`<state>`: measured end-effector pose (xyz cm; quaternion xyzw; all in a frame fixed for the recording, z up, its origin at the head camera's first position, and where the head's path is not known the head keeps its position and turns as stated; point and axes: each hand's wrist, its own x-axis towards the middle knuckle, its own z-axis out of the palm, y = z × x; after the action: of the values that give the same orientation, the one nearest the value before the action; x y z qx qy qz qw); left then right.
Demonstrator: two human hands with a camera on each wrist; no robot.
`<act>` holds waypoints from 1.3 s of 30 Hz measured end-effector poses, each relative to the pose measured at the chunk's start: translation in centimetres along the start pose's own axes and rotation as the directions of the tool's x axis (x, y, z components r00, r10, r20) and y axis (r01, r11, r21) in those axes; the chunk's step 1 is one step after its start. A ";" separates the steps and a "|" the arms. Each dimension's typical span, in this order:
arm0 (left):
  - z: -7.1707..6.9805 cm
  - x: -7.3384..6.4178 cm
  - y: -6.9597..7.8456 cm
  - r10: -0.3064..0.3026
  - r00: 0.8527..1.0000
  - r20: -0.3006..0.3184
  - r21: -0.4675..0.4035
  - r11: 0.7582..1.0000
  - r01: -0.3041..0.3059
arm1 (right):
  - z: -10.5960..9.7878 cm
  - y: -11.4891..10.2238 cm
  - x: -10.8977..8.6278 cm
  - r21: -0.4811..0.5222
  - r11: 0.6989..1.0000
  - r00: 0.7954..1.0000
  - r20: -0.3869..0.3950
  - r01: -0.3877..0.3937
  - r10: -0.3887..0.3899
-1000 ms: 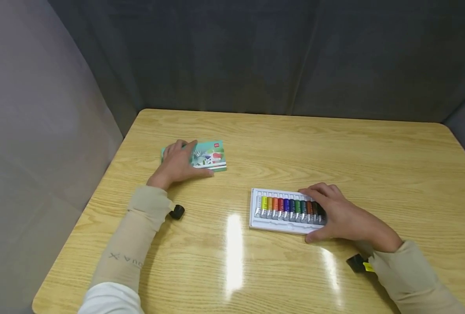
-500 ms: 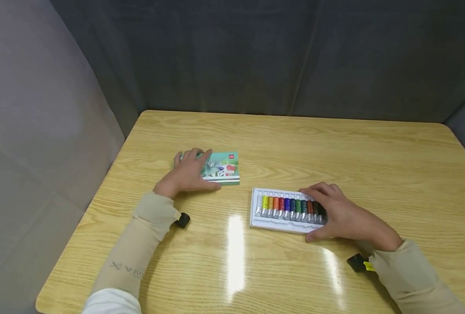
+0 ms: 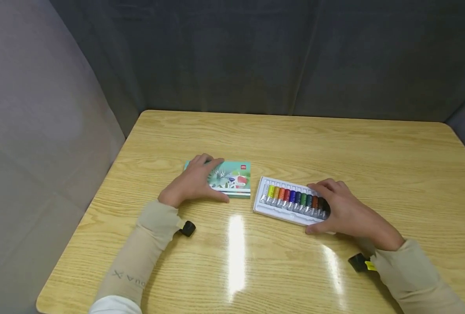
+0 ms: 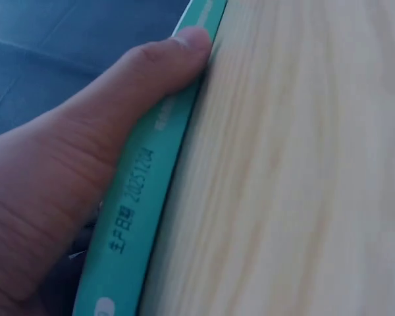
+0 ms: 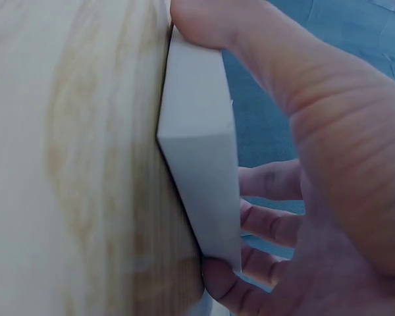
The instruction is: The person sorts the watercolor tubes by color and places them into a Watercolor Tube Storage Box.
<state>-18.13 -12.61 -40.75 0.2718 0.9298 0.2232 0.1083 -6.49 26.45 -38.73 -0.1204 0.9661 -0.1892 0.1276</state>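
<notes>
Left of centre in the head view, my left hand [image 3: 195,181] grips a flat green printed box [image 3: 238,178] across its width. The left wrist view has my thumb pressed on the box's green side [image 4: 135,191], which bears a printed date. Just to the right lies a shallow white tray [image 3: 281,213] with a row of paint tubes [image 3: 291,200] in many colours. My right hand [image 3: 344,209] holds the tray by its right end, thumb on the near edge and fingers at the far edge. That hand covers the last tubes. A narrow gap separates box and tray.
Both things lie on a wooden table [image 3: 169,270] with rounded corners. A dark curtain [image 3: 232,56] hangs behind it, and a grey one [image 3: 44,144] at the left. Black wrist cameras [image 3: 188,228] stick out below both wrists.
My left hand has slid the green box to the right and nearer to me. The paint tray has turned slightly, its left end swinging away from me, in my right hand.
</notes>
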 end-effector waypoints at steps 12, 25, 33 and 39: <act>0.7 -0.3 0.9 0.082 0.997 -0.010 0.042 0.996 -0.082 | -0.2 -0.1 0.0 0.002 0.999 0.999 -0.004 -0.039 0.039; 1.0 0.1 1.4 0.127 0.992 0.014 0.053 0.990 -0.128 | -0.4 0.1 0.0 -0.011 1.000 0.999 -0.016 -0.029 0.028; 0.9 -0.1 1.5 0.125 0.992 0.018 0.068 0.990 -0.126 | -0.1 0.0 0.0 -0.010 1.000 1.000 -0.016 0.004 -0.004; 0.9 -0.2 1.6 0.135 0.991 0.026 0.059 0.989 -0.136 | -0.1 -0.1 0.0 -0.024 0.998 0.998 -0.027 0.052 -0.053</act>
<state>-16.98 -11.20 -40.73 0.3400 0.9143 0.1985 0.0949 -6.50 26.39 -38.63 -0.1447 0.9665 -0.1827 0.1079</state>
